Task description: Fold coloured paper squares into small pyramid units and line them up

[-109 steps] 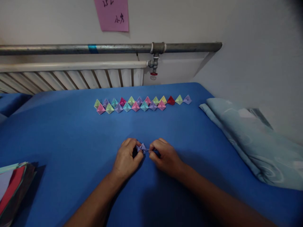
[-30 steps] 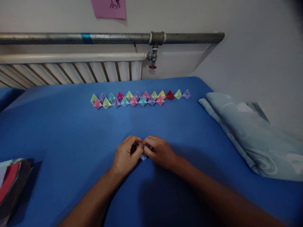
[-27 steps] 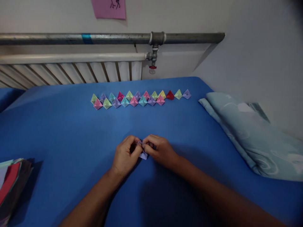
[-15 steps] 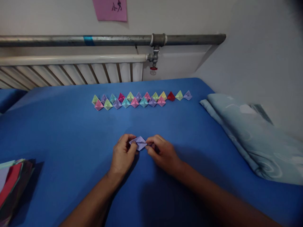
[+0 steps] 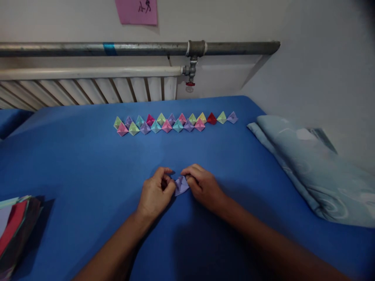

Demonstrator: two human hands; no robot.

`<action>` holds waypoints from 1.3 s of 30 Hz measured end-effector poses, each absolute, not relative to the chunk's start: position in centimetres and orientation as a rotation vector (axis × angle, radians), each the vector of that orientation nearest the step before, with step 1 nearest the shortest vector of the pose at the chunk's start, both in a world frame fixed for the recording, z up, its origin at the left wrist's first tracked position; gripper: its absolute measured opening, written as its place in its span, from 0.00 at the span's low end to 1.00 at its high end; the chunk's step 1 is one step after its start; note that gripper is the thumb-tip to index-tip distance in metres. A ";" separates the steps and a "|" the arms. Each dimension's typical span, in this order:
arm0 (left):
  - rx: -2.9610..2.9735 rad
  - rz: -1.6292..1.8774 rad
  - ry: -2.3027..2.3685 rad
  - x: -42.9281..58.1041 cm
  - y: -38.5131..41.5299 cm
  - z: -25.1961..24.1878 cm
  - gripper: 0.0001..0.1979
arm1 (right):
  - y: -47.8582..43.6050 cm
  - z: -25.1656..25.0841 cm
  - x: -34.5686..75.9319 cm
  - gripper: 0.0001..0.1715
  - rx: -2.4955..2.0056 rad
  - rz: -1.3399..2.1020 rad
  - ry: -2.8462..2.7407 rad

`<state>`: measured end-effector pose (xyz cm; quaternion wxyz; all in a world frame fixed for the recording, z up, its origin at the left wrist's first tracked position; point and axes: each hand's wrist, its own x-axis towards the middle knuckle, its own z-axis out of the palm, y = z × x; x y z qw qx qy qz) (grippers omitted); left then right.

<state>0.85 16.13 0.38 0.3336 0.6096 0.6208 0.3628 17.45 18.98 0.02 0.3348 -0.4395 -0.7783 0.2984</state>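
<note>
Purple folded paper (image 5: 182, 186), between both hands above or on blue table (image 5: 88, 168) | likely light, easily creased, tearable; best held by edges | right hand (image 5: 206, 187) pinching its right edge; left hand (image 5: 154, 192) at left edge, grip can't tell | colourful paper shapes (image 5: 166, 125) beyond | no containers seen

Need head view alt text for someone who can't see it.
The right hand pinches a purple paper over a blue surface, the left hand at its other side. Beyond are two rows of colourful paper shapes; a paper stack sits at left, a folded cloth at right.
</note>
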 end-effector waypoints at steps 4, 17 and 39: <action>1.640 0.928 1.597 0.9 16.0 0.3 0.10 | 18.7 0.8 17.8 0.09 -1.202 0.789 -2.038; 1.887 0.897 1.535 1.1 15.9 0.2 0.07 | 18.3 1.2 18.0 0.10 -1.379 0.672 -2.415; 1.644 0.606 1.625 0.6 16.2 1.2 0.13 | 17.5 0.4 16.8 0.09 -1.389 0.460 -2.561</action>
